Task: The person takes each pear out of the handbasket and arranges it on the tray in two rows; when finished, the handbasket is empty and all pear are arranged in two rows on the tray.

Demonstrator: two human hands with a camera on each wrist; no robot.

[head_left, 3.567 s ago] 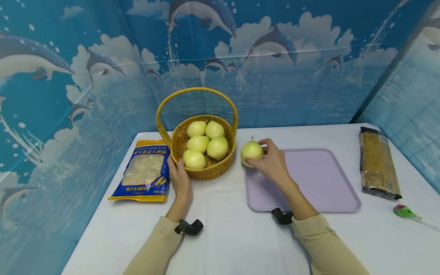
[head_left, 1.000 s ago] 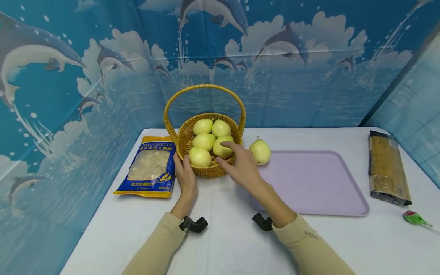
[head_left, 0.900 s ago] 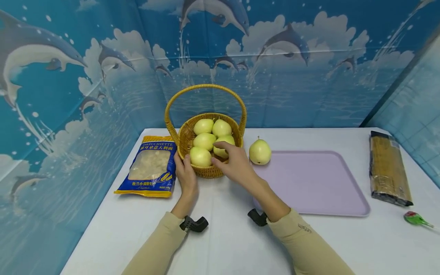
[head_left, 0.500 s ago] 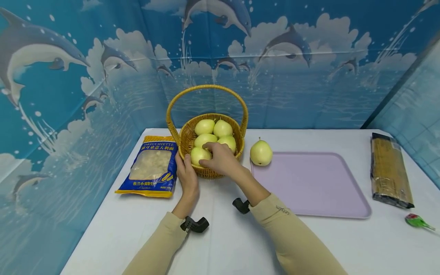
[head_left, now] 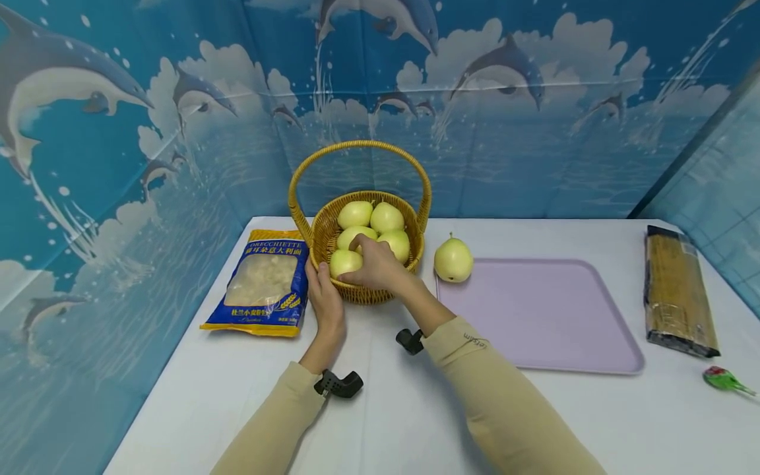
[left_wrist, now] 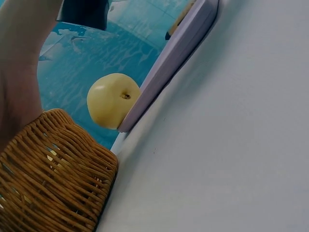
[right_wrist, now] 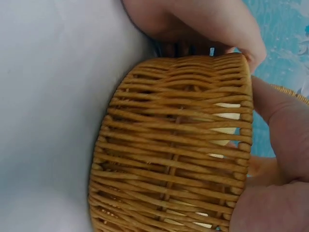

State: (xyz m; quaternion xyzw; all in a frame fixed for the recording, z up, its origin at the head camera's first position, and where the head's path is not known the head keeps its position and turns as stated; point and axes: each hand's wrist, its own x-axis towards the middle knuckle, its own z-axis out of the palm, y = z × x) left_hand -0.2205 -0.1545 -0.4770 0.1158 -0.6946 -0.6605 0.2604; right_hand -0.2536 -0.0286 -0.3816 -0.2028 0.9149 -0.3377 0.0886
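Note:
In the head view my left hand (head_left: 326,300) holds the left front side of the wicker basket (head_left: 371,295), thumb at the rim. My right hand (head_left: 380,265) reaches over the front rim, thumb and fingers round the front-left pear (head_left: 343,262); part of that pear is hidden by the hand. Several other pale green pears (head_left: 387,218) lie in the basket. One separate pear (head_left: 454,260) sits at the back left corner of the lilac tray (head_left: 546,316). The right wrist view shows the basket wall (right_wrist: 169,140) between both hands, the gripped pear mostly hidden.
A blue and yellow bag of orecchiette (head_left: 261,284) lies left of the basket, close to my left hand. Far right are a pack of long dry pasta (head_left: 679,290) and a lollipop (head_left: 726,380). The basket's tall handle (head_left: 359,144) arches above the pears.
Earlier my right hand held a pear by the tray; that pear now stands there released. The right hand has moved left into the basket and closed round the front-left pear. My left hand stays on the basket.

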